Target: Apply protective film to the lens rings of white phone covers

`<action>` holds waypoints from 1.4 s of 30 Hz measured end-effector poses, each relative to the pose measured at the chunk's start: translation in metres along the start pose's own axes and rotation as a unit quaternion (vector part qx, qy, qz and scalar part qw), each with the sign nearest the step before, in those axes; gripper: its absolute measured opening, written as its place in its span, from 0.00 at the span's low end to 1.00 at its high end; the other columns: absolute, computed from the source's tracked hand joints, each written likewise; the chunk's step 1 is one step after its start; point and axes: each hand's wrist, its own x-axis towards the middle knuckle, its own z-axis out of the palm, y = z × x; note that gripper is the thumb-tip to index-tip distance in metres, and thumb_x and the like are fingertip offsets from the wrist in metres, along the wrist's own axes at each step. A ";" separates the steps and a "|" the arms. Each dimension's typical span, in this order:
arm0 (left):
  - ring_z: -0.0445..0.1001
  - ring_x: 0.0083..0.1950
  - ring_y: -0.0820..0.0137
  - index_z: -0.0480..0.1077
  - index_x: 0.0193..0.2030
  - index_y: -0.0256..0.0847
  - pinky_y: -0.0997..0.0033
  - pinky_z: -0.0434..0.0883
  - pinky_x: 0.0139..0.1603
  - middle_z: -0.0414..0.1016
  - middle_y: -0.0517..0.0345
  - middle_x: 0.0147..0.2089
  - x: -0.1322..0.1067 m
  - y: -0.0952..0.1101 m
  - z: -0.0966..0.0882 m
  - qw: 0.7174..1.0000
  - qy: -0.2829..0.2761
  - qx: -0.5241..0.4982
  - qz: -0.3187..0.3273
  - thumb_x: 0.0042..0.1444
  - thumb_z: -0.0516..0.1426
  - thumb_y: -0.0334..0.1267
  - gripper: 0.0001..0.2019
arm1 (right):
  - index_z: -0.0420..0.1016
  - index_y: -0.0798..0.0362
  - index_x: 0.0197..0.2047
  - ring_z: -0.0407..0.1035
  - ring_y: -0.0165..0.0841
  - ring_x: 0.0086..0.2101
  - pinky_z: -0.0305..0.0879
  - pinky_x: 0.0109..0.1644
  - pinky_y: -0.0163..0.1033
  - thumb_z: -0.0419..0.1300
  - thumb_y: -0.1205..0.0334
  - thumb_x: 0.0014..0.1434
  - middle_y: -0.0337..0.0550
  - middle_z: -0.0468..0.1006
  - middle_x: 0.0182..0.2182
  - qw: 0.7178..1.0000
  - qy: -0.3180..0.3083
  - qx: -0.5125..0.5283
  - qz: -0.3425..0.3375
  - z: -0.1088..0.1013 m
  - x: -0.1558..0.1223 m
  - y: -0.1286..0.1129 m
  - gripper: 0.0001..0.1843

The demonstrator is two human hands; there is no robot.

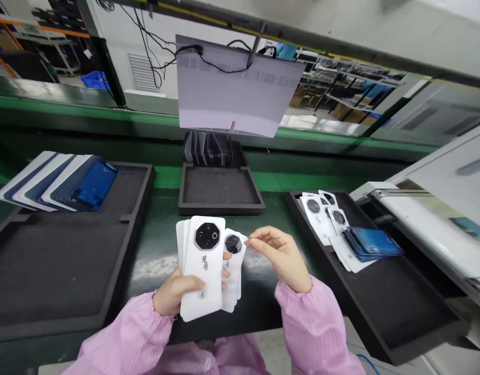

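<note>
My left hand (179, 289) is wrapped round a fanned bunch of white phone back covers (212, 289), thumb across the front one. That front cover has a black eight-sided camera panel and dark printed characters. Between the left fingers, more white covers (234, 276) stick out to the right behind it, their camera panel partly overlapped. My right hand (281, 255) pinches with thumb and forefinger at the upper right corner of this rear group. Its other fingers are curled. Both hands are above the dark green bench (157, 255).
At left, a black tray (60, 276) bears a leaning row of white and blue panels (68, 182). A smaller black tray (220, 187) with dark upright sheets (208, 148) stands behind. The right tray (404, 297) holds white covers (320, 219) and blue-filmed panels (370, 242). A monitor-like panel (235, 88) hangs overhead.
</note>
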 end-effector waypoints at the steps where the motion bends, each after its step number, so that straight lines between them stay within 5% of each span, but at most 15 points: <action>1: 0.72 0.48 0.56 0.67 0.55 0.36 0.53 0.65 0.53 0.74 0.46 0.48 0.000 -0.001 -0.001 1.000 -0.001 -0.001 0.004 0.42 0.57 0.27 0.28 | 0.73 0.52 0.30 0.71 0.31 0.31 0.67 0.35 0.37 0.65 0.60 0.50 0.41 0.77 0.28 1.000 -0.007 -0.001 -0.005 0.001 -0.001 -0.005 0.06; 6: 0.74 0.46 0.57 0.67 0.54 0.35 0.56 0.67 0.50 0.76 0.45 0.46 -0.001 -0.001 0.001 1.000 -0.012 0.000 -0.007 0.40 0.57 0.27 0.29 | 0.71 0.52 0.27 0.69 0.31 0.32 0.66 0.38 0.38 0.65 0.63 0.50 0.40 0.74 0.29 0.996 -0.061 -0.014 -0.067 0.011 0.001 -0.031 0.06; 10: 0.76 0.42 0.58 0.68 0.53 0.35 0.60 0.71 0.43 0.77 0.46 0.43 -0.001 0.000 0.004 0.999 -0.027 -0.017 -0.026 0.39 0.56 0.26 0.29 | 0.73 0.50 0.37 0.67 0.30 0.29 0.65 0.35 0.37 0.65 0.63 0.50 0.37 0.74 0.26 0.993 -0.097 0.003 -0.060 0.028 0.009 -0.037 0.10; 15: 0.77 0.41 0.58 0.68 0.52 0.34 0.61 0.72 0.42 0.78 0.46 0.43 -0.001 0.001 0.005 0.999 -0.033 -0.028 -0.034 0.38 0.56 0.26 0.29 | 0.76 0.52 0.29 0.67 0.31 0.31 0.64 0.36 0.38 0.64 0.62 0.51 0.41 0.76 0.29 0.989 -0.088 -0.092 -0.079 0.041 0.016 -0.033 0.03; 30: 0.77 0.40 0.59 0.67 0.54 0.35 0.62 0.73 0.41 0.78 0.46 0.43 -0.003 -0.001 0.004 0.999 -0.021 -0.033 -0.034 0.39 0.56 0.27 0.29 | 0.77 0.51 0.30 0.65 0.31 0.29 0.63 0.32 0.36 0.63 0.63 0.51 0.40 0.74 0.27 0.982 -0.071 -0.152 -0.081 0.052 0.018 -0.029 0.03; 42: 0.77 0.42 0.58 0.70 0.51 0.35 0.63 0.73 0.41 0.79 0.48 0.43 -0.002 0.002 0.005 0.999 -0.025 -0.037 -0.031 0.39 0.56 0.26 0.27 | 0.76 0.49 0.31 0.67 0.33 0.32 0.66 0.38 0.40 0.60 0.67 0.54 0.39 0.76 0.27 0.948 -0.031 -0.240 -0.205 0.057 0.014 -0.024 0.04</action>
